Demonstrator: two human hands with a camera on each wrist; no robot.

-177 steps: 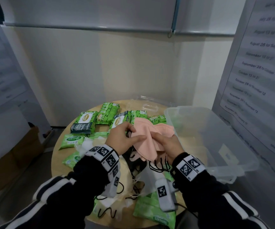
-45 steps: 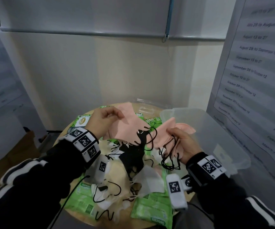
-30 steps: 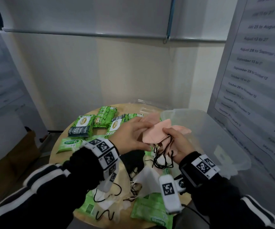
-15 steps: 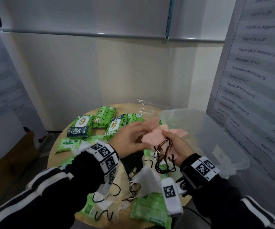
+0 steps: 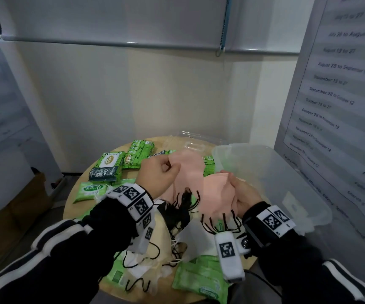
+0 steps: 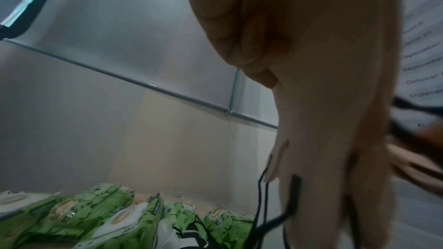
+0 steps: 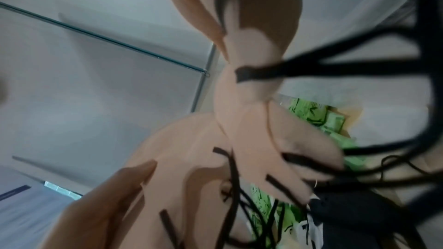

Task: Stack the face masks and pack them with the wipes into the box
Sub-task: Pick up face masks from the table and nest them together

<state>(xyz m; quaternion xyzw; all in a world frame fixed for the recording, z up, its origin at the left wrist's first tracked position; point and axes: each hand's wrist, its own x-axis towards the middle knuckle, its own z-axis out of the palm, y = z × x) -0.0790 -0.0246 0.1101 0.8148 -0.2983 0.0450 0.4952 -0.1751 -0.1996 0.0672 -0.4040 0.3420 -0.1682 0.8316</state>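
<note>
The clear box (image 5: 271,178) stands open just right of the right-hand fingers, within easy reach for packing. On the round tabletop (image 5: 76,200), green wipes packs (image 5: 108,165) lie beyond and left of the fingers, loose masks (image 5: 190,240) heaped beneath them. The right hand (image 5: 240,194) grips a pink mask stack (image 5: 215,194), seemingly as a base. The left hand (image 5: 157,177) pinches one pink mask (image 5: 188,170) by its edge, likely to lay it flat on that stack.
</note>
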